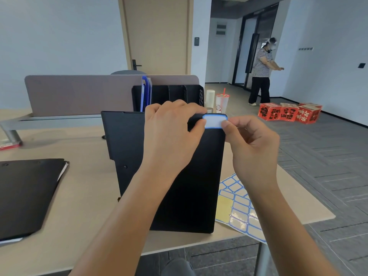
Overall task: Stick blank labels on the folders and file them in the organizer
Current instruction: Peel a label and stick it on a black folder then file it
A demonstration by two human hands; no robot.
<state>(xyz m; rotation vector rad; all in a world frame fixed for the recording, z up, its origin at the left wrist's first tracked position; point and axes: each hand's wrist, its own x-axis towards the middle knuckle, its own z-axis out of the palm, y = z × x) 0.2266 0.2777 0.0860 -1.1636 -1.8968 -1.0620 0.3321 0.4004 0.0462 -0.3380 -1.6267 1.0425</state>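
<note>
Holding black folder (185, 176) tilted up on desk (89, 196) before organizer (169, 94). Left hand (171, 132) gripping folder's top edge, thumb pressing label (214, 121) at top right corner. Right hand (253, 144) pinching label's right end. Label sheet (237, 206) lying just right of folder.

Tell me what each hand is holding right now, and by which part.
The left hand grips the black folder at its top edge. The right hand pinches the right end of the blank label at the folder's top corner.
</note>
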